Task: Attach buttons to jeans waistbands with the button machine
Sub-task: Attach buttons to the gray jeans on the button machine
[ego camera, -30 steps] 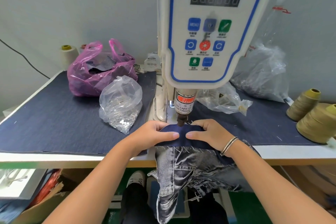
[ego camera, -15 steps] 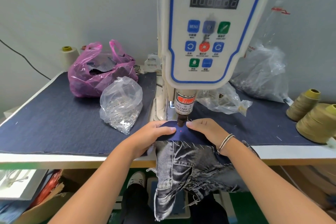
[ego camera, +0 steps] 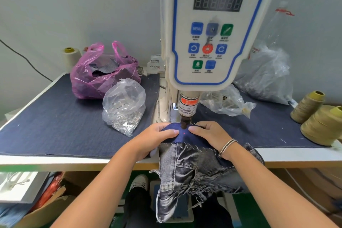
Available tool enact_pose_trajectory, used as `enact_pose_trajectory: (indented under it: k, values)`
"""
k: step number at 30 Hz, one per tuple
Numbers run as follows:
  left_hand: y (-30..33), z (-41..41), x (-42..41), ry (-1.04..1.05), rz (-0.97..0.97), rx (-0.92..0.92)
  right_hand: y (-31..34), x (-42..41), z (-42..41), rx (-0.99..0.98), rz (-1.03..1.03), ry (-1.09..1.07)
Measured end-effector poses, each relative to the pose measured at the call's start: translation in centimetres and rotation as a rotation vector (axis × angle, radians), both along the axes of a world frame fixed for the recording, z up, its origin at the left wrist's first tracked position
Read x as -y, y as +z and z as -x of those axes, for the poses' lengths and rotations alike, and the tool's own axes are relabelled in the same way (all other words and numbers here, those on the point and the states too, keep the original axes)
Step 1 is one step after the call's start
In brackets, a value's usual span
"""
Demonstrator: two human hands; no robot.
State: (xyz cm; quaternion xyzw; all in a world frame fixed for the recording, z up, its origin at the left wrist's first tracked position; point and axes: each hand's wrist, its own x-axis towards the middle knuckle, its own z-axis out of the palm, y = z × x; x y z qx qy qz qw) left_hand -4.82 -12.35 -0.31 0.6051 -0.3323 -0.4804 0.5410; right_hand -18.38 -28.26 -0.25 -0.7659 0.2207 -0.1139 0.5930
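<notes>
A white servo button machine [ego camera: 212, 42] stands at the middle of the table, its dark punch tip [ego camera: 184, 123] just above a dark blue jeans waistband [ego camera: 182, 137]. A red laser dot lies on the waistband in front of the punch. My left hand [ego camera: 153, 135] pinches the waistband on the left of the punch, thumb on top. My right hand [ego camera: 209, 133] pinches it on the right, thumb tip close to the dot. The rest of the grey washed jeans [ego camera: 185, 172] hangs over the table's front edge.
A clear bag of silver button parts [ego camera: 124, 105] and a pink bag [ego camera: 103, 77] sit on the left of the denim-covered table [ego camera: 46, 122]. Clear bags [ego camera: 264, 77] lie at the back right, olive thread cones [ego camera: 322, 124] at the far right. A foot pedal is below.
Both hands slid the waistband a little further back under the punch. A red laser dot now shows on the fabric between my thumbs.
</notes>
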Motion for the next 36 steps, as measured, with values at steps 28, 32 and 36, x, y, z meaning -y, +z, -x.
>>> enact_pose_trajectory:
  k: [28,32,36]
  values:
    - [-0.7,-0.1,0.0,0.002,0.093,-0.159,-1.3,-0.1,-0.1,0.094,0.038,-0.053]
    - [-0.8,-0.1,0.0,-0.001,0.094,-0.155,-1.3,-0.1,0.0,0.114,0.008,-0.034]
    - [-0.6,-0.1,-0.1,-0.006,0.097,-0.174,-1.2,-0.1,0.1,0.146,-0.04,-0.019]
